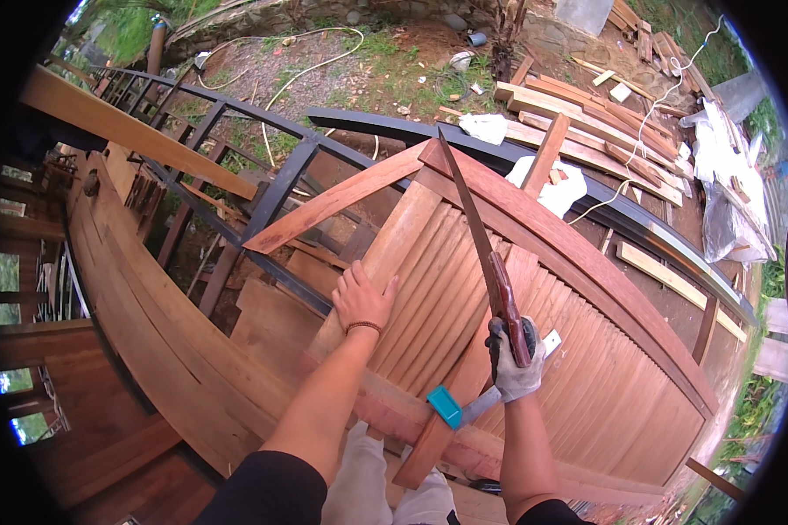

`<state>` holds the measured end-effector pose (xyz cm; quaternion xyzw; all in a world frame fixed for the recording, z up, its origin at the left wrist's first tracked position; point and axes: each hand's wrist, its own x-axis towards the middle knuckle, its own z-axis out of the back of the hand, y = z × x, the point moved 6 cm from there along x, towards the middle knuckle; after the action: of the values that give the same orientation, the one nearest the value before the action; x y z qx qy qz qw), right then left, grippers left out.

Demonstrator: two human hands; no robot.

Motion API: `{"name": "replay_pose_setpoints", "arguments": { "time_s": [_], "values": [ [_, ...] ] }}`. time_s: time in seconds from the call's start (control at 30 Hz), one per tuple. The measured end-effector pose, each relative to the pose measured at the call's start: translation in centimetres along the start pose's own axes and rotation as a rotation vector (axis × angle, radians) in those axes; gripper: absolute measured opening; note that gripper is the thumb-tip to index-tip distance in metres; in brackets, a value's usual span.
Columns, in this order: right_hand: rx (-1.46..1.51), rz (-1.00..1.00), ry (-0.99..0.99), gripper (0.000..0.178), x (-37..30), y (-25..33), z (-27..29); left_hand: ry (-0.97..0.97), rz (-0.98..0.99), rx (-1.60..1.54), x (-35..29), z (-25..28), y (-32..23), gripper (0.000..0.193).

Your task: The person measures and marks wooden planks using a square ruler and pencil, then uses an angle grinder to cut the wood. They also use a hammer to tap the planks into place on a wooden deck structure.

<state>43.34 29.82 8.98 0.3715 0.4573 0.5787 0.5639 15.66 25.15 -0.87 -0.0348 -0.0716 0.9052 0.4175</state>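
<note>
My right hand [515, 359], in a grey and black work glove, is closed round the wooden handle of a handsaw [473, 206]. The saw's dark blade points away from me, its tip near the far corner of a louvred wooden panel [429, 271]. At that corner a loose reddish board [341, 199] meets a long reddish strip [578, 245] along the panel's far edge. My bare left hand [363, 299] rests on the panel's left frame piece, fingers spread. A try square with a teal stock [445, 408] lies near my right wrist, its metal blade partly hidden by the glove.
Beyond the panel runs a black metal frame [280, 184]. Stacked lumber [595, 122] and plastic sheeting [731, 184] lie on the ground at the far right. To my left are a long curved-looking plank [149, 306] and a raised board [140, 127]. A pale hose [324, 61] loops over the gravel.
</note>
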Motion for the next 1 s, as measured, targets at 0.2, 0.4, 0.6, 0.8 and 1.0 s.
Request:
{"name": "replay_pose_setpoints", "arguments": {
  "time_s": [0.2, 0.4, 0.6, 0.8, 1.0],
  "values": [
    [-0.088, 0.006, -0.006, 0.014, 10.9, 1.5, -5.3, 0.013, -0.019, -0.053, 0.3, 0.0, -1.3, 0.078],
    [-0.227, 0.029, 0.036, 0.014, 2.6, 2.1, -2.1, 0.079, 0.028, -0.046, 0.2, 0.2, 0.4, 0.079],
    [-0.1, -0.018, 0.031, 0.016, 7.5, 1.2, -4.1, 0.062, -0.008, -0.072, 0.4, -0.6, -0.1, 0.08],
    [-0.133, 0.005, 0.009, 0.026, 9.9, 1.2, -5.3, 0.082, 0.007, -0.045, 0.4, 0.1, -0.5, 0.079],
    [0.003, -0.143, 0.003, 0.014, 1.2, -0.3, -1.3, 0.018, -0.007, -0.043, 0.1, -0.1, 0.7, 0.079]
  ]
}}
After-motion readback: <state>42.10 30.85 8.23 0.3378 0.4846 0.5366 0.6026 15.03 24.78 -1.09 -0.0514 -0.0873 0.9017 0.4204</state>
